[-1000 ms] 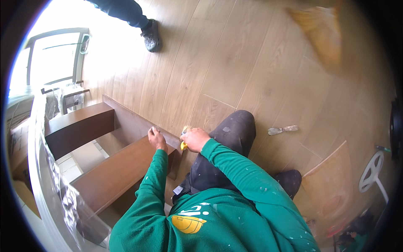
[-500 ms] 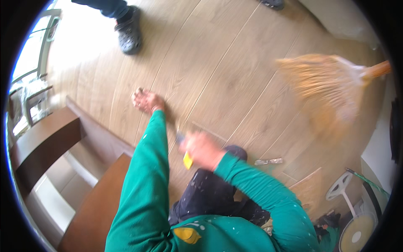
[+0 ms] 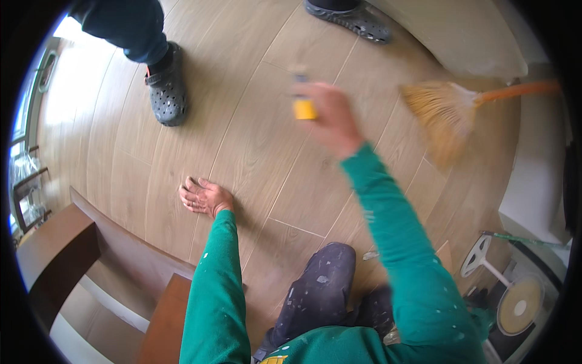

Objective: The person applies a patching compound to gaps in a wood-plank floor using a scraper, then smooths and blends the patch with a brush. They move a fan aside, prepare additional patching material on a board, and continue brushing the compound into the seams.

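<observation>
My left hand (image 3: 203, 197) rests on the wood-look floor (image 3: 242, 151) with fingers spread, holding nothing. My right hand (image 3: 330, 118), blurred and raised farther forward, is closed around a small yellow-handled tool (image 3: 305, 108); its pale tip is too smeared to make out. A straw broom (image 3: 439, 115) with an orange handle is to the right of that hand. At lower left is brown wooden stepped furniture (image 3: 57, 255) with a long side board (image 3: 133, 242).
Another person's grey clogs (image 3: 167, 94) stand at top left and top centre. A pale rounded object (image 3: 485, 33) is at upper right. A white-framed item with a round disc (image 3: 518, 306) lies at lower right, near a small scrap (image 3: 370, 255). A window frame (image 3: 45, 67) shows far left.
My left hand went from beside the furniture down onto the floor. My right hand moved forward with the tool. The broom came into view, and the other person's feet appear farther into the picture.
</observation>
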`<state>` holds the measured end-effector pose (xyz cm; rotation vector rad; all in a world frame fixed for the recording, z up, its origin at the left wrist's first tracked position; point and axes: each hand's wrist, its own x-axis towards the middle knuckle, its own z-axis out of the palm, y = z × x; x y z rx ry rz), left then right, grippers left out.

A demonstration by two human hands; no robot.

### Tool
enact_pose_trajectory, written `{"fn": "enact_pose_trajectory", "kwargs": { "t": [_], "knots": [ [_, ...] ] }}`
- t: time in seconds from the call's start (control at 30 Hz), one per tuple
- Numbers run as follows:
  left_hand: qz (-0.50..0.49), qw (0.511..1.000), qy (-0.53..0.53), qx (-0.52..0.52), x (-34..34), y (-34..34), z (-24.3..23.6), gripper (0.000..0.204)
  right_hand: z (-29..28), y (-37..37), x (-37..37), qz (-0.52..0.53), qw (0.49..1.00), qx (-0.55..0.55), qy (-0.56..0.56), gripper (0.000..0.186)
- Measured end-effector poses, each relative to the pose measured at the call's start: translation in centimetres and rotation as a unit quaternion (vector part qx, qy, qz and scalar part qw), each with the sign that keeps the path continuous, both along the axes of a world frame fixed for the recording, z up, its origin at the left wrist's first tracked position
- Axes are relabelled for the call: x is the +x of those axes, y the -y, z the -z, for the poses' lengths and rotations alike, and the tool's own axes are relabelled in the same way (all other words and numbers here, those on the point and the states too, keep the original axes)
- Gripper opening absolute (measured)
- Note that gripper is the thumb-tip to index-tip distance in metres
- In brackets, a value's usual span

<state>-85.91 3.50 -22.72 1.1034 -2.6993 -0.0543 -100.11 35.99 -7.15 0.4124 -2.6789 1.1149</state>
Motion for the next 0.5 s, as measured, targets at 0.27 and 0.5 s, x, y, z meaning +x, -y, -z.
{"fn": "enact_pose_trajectory", "kwargs": {
  "t": [0.27, 0.5],
  "knots": [
    [0.016, 1.000, 0.009, 0.017, -0.3, -1.4, 0.8, 0.046, 3.8, -0.9, -15.5, -0.187, 0.941, 0.060, 0.276, 0.023],
    [0.008, 1.000, -0.003, 0.015, -0.2, -0.7, -0.1, 0.049, -4.1, -2.9, -17.6, -0.152, 0.933, 0.200, 0.258, 0.026]
  ]
}}
